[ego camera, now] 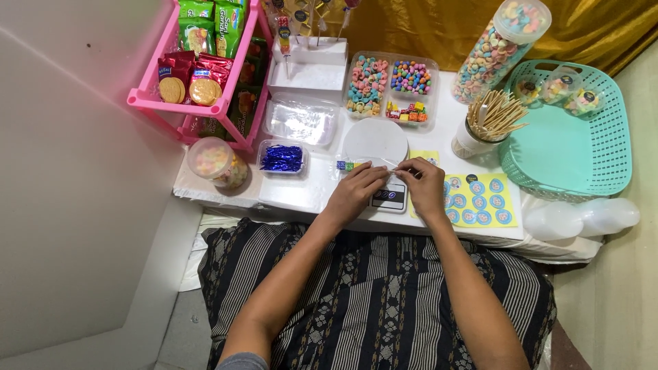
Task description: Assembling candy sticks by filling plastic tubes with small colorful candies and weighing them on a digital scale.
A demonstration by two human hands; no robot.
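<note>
1. The left hand [355, 192] and the right hand [423, 186] meet over the front of a small white kitchen scale [378, 159], fingertips pinched together.
2. Between them they hold a thin clear bag [363, 164] with a few small coloured candies at its left end; it lies across the front of the scale plate. Both hands grip it narrowly, the right at its right end, though the wrapping is so clear I can hardly make out its edges.
3. Just right of the right hand lies a yellow sheet of round blue stickers [480, 200].
4. Left of the scale sits a small clear tub of blue twist ties [282, 158], and beside that a round jar of pale sweets [216, 162].
5. Behind the scale stand clear trays of coloured candy [388, 85], with a cup of wooden sticks [488, 122] to the right.
6. Further right is a teal basket [572, 147] holding small filled cups; a pink rack [205, 65] of snack packets stands at the far left.
</note>
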